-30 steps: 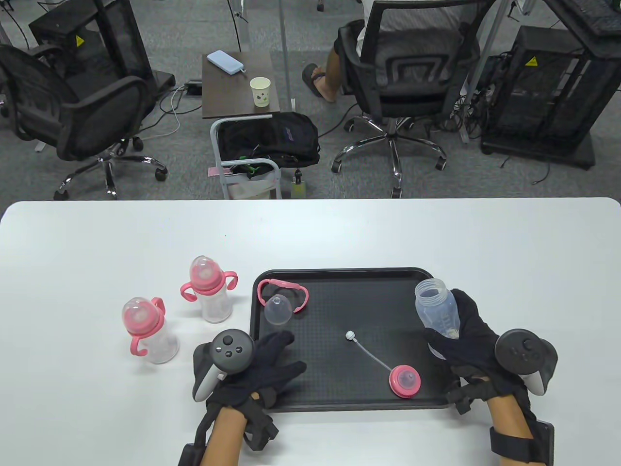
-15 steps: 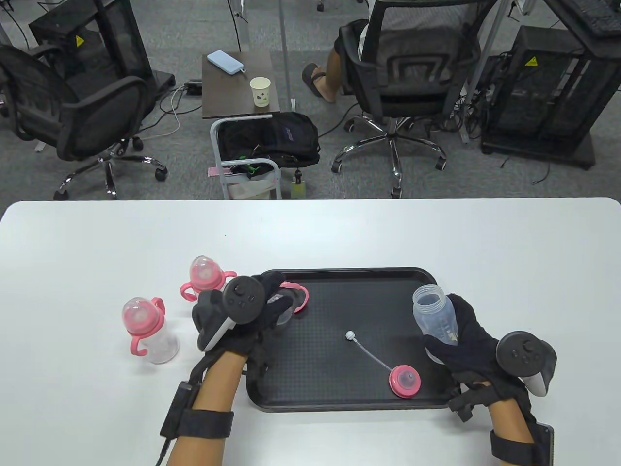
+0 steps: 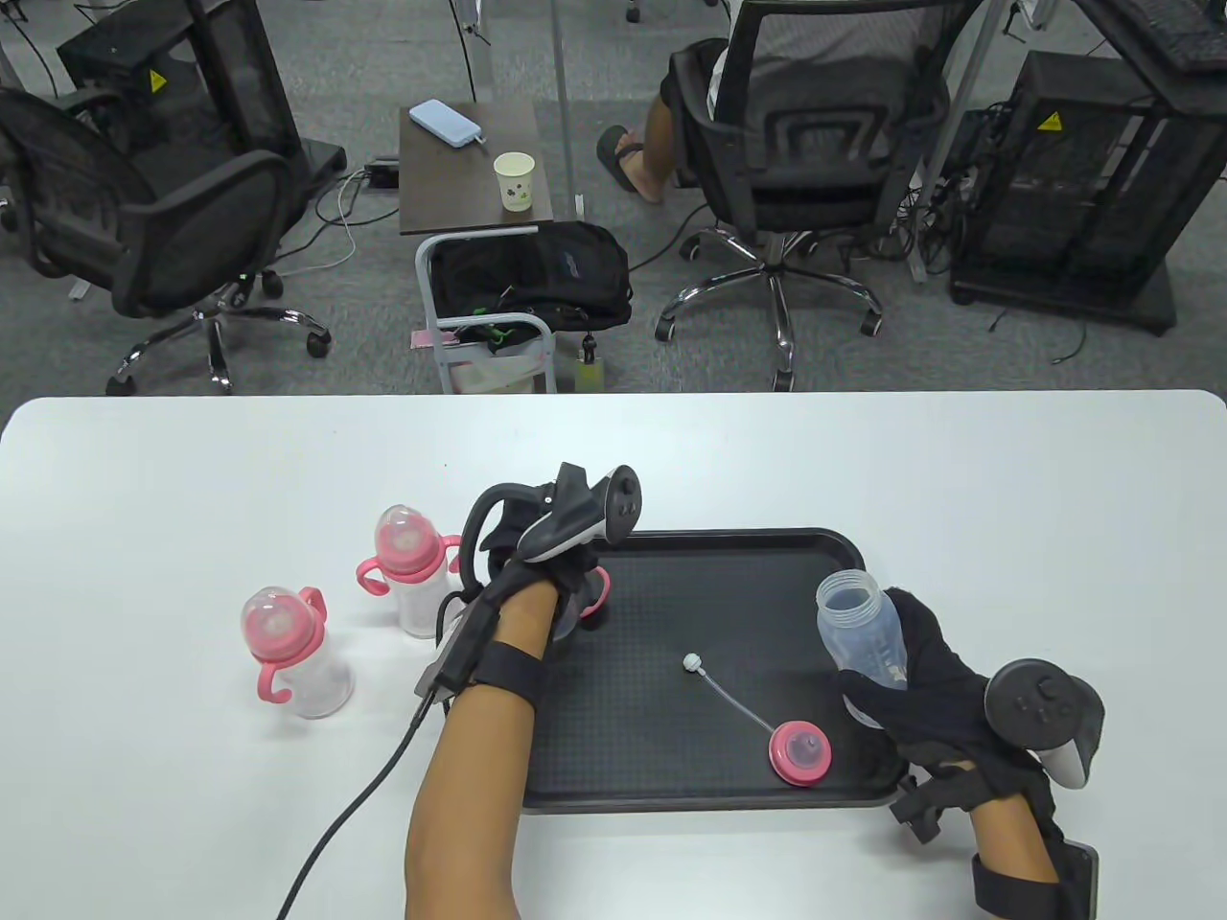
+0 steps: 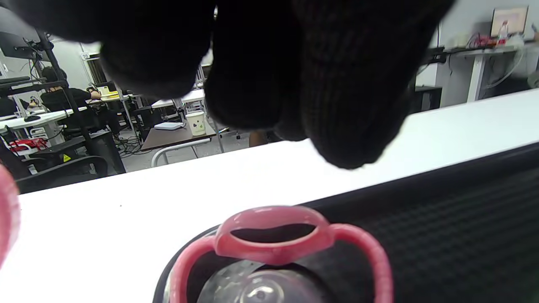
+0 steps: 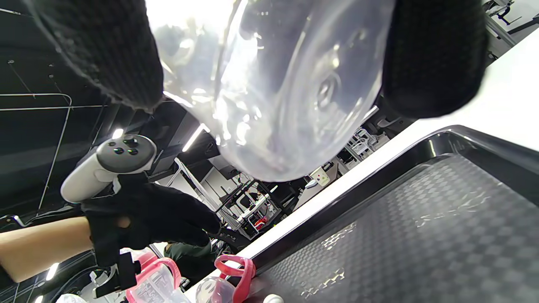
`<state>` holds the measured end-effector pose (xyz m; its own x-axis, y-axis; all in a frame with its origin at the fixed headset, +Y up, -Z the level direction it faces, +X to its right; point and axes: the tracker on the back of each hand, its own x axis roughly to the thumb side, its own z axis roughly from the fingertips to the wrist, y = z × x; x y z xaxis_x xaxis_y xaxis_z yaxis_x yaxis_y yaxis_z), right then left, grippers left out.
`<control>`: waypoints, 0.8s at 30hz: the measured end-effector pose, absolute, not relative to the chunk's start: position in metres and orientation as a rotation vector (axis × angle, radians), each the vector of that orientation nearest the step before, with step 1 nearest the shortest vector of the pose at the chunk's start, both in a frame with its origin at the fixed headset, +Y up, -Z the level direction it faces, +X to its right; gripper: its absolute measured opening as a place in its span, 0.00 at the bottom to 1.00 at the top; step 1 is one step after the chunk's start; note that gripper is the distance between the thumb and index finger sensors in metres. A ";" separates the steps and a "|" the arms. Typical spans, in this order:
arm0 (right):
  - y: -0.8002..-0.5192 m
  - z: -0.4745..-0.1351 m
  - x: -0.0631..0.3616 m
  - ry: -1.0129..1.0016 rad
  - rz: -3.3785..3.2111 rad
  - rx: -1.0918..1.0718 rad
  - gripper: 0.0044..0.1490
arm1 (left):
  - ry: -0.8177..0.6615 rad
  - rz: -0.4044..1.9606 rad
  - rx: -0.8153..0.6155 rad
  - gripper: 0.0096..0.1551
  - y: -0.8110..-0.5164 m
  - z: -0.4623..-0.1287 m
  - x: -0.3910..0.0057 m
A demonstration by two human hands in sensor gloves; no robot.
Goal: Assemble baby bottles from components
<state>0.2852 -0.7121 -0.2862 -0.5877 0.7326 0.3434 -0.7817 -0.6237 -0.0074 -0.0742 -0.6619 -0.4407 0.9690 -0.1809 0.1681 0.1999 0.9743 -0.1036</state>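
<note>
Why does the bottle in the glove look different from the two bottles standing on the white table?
The clear plastic bottle gripped by the right hand has an open neck with no top; the two finished bottles wear pink collars and clear dome caps. The held bottle has no handles; the finished ones have pink handles. It is tilted in the air over the black tray; they stand upright on the white table. All have clear bodies.

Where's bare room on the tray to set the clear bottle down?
Free: tray middle and far strip, between the pink handle ring and the bottle in the right hand. Crowded: left corner under the left hand; near right by straw and pink cap.
</note>
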 end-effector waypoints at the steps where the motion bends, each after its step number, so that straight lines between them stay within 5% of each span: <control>1: -0.712 -0.286 0.285 -0.196 2.220 0.388 0.63 | -0.157 -0.193 -0.149 0.30 -0.665 -0.444 -0.073; 24: -0.711 -0.287 0.286 -0.154 2.225 0.392 0.63 | -0.160 -0.313 -0.219 0.25 -0.698 -0.460 -0.067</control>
<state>0.2857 -0.7111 -0.2873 -0.5899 0.7363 0.3315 -0.7749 -0.6316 0.0237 -0.0669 -0.6979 -0.4602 0.9392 -0.2865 0.1894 0.3211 0.9283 -0.1878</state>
